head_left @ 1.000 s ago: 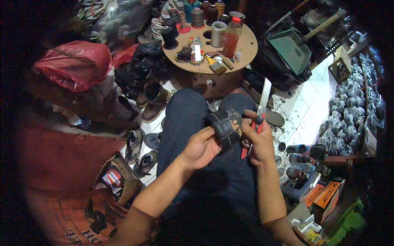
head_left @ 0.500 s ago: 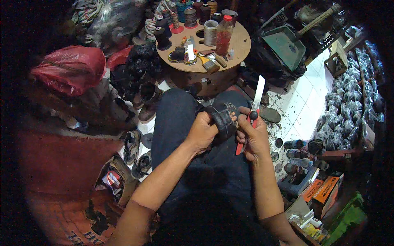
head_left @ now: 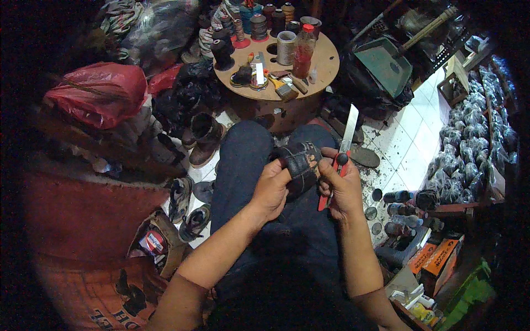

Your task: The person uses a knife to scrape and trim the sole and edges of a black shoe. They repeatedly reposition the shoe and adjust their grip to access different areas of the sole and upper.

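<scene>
Above my lap, my left hand [head_left: 272, 187] grips a black leather piece [head_left: 301, 164] with pale stitching, perhaps part of a shoe or sandal. Its thumb lies on the near side, and small skin-toned patches, likely fingertips, show at the piece's right edge. My right hand [head_left: 344, 190] is closed round a red utility knife [head_left: 349, 129], its long blade out and pointing up and away from me. The fingers of my right hand are close beside the leather's right edge; whether they touch it I cannot tell.
Ahead stands a round wooden table [head_left: 317, 60] with thread spools [head_left: 258, 26], a red-capped bottle [head_left: 303, 52] and a brush [head_left: 284, 88]. Shoes [head_left: 194, 222] lie on the left floor. A green dustpan [head_left: 386, 63], plastic-wrapped goods [head_left: 461, 149] and orange boxes [head_left: 439, 258] are on the right.
The leather piece has turned in my left hand, showing more of its stitched face, and the left hand has shifted slightly. My right hand keeps the knife in almost the same place.
</scene>
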`<state>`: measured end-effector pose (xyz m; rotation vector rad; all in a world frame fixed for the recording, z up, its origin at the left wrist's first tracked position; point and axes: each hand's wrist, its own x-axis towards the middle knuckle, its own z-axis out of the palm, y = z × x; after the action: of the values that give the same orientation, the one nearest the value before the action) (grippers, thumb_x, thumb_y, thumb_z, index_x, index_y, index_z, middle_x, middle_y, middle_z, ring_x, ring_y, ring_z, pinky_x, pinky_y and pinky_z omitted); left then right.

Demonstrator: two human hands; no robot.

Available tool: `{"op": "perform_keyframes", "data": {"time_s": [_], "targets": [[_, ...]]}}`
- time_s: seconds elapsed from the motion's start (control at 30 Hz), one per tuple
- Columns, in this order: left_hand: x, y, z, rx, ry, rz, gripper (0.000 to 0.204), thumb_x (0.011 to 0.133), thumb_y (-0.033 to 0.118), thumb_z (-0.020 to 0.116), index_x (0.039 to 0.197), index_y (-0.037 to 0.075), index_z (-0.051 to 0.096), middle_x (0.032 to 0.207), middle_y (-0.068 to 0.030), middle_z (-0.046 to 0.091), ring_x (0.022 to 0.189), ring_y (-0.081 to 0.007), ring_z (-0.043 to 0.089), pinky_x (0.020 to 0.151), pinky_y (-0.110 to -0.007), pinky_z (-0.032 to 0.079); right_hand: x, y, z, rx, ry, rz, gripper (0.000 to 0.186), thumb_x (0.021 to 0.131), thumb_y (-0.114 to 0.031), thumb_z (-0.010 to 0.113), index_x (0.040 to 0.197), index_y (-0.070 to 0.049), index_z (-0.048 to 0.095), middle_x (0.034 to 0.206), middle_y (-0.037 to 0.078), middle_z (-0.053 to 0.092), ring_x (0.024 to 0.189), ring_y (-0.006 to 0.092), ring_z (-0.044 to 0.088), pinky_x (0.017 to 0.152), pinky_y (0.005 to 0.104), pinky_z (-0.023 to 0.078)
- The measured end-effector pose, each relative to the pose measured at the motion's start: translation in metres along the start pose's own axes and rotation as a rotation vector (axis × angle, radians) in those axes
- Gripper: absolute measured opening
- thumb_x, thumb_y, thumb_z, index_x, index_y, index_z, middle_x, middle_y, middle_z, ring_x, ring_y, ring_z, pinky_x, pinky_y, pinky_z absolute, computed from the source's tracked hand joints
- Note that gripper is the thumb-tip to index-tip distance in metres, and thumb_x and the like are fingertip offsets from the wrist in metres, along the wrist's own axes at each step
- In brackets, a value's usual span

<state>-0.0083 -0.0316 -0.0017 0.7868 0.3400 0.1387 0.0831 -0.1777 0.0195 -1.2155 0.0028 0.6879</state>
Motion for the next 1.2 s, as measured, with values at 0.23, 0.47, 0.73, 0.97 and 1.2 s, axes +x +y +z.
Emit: {"op": "perform_keyframes", "data": {"time_s": [0.23, 0.47, 0.73, 0.97, 1.2], "targets": [[0.007, 0.002, -0.01, -0.292, -0.037, -0.137, 0.038, 0.103, 0.021, 0.063, 0.133, -0.002, 0.062, 0.128, -0.0131, 0.071, 0.118, -0.0226, 0.069, 0.109, -0.036, 0.051, -0.002, -0.002, 0.006, -0.042, 0.001, -0.018, 0.046, 0.091, -0.012, 0.083, 0.129, 0.0, 0.06, 0.093, 0.003, 0.072, 0.057, 0.0063, 0.056, 0.047, 0.0215, 0.042], [0.008, 0.005, -0.01, -0.317, -0.049, -0.144, 0.034, 0.102, 0.017, 0.064, 0.132, -0.001, 0.064, 0.125, -0.0105, 0.072, 0.113, -0.0207, 0.07, 0.106, -0.036, 0.053, -0.002, -0.003, 0.007, -0.026, -0.001, -0.028, 0.048, 0.089, -0.013, 0.085, 0.129, -0.001, 0.061, 0.093, 0.004, 0.072, 0.059, 0.0066, 0.056, 0.048, 0.0218, 0.041], [0.003, 0.01, -0.012, -0.447, -0.112, -0.196, 0.039, 0.103, 0.015, 0.061, 0.137, -0.004, 0.059, 0.131, -0.0143, 0.069, 0.118, -0.0236, 0.069, 0.108, -0.037, 0.052, -0.001, -0.004, 0.005, -0.041, -0.017, -0.026, 0.049, 0.089, -0.013, 0.085, 0.129, 0.001, 0.059, 0.092, 0.004, 0.071, 0.059, 0.0068, 0.057, 0.048, 0.0215, 0.042], [0.009, 0.006, -0.024, -0.289, -0.146, -0.189, 0.044, 0.101, 0.015, 0.064, 0.138, -0.006, 0.057, 0.133, -0.0178, 0.068, 0.12, -0.0259, 0.069, 0.109, -0.039, 0.052, 0.0, -0.001, 0.003, -0.037, -0.005, -0.028, 0.051, 0.091, -0.016, 0.084, 0.131, 0.001, 0.058, 0.092, 0.004, 0.071, 0.057, 0.0068, 0.055, 0.049, 0.021, 0.042], [0.011, 0.002, -0.021, -0.32, -0.159, -0.164, 0.04, 0.103, 0.016, 0.058, 0.135, -0.008, 0.059, 0.13, -0.0186, 0.069, 0.118, -0.0269, 0.069, 0.109, -0.04, 0.052, 0.0, -0.001, 0.002, -0.026, -0.018, -0.017, 0.051, 0.089, -0.012, 0.084, 0.131, 0.002, 0.058, 0.092, 0.004, 0.071, 0.06, 0.0071, 0.057, 0.049, 0.0213, 0.042]]}}
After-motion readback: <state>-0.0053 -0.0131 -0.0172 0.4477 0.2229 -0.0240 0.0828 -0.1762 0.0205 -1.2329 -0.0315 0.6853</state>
